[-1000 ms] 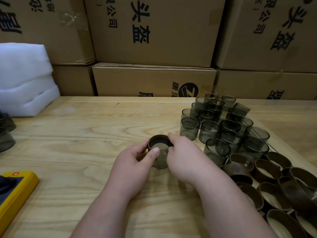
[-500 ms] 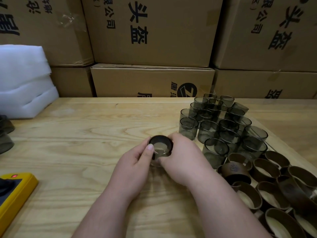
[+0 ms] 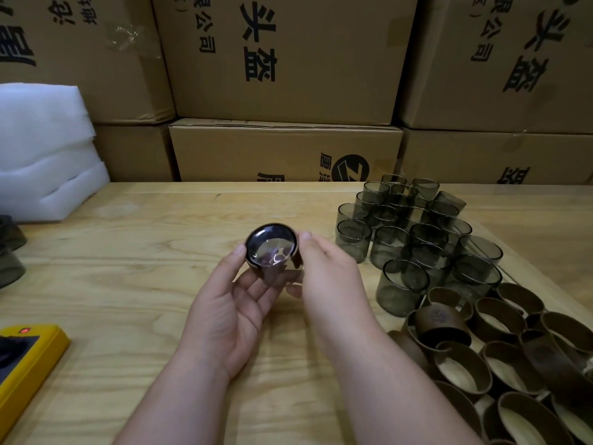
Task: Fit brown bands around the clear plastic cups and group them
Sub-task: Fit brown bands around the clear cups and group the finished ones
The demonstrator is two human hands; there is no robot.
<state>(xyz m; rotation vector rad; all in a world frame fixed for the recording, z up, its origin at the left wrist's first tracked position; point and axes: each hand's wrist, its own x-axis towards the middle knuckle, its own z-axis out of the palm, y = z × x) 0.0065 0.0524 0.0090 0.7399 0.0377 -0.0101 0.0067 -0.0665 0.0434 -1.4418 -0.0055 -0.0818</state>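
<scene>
A smoky clear plastic cup (image 3: 271, 248) with a brown band around it is held above the table centre, tilted so its round end faces me. My left hand (image 3: 231, 303) cradles it from below and the left, thumb on its rim. My right hand (image 3: 327, 277) grips its right side. A cluster of several unbanded cups (image 3: 414, 232) stands upright at the right. A heap of several loose brown bands (image 3: 500, 354) lies at the near right.
A wooden table (image 3: 128, 268) carries everything. Cardboard boxes (image 3: 282, 59) are stacked along the back. White foam sheets (image 3: 41, 152) sit at the back left. A yellow device (image 3: 25, 364) lies at the near left. Dark cups (image 3: 8, 248) stand at the left edge.
Both hands have lifted the banded cup off the table and tipped it toward me. The left hand has turned palm up under it.
</scene>
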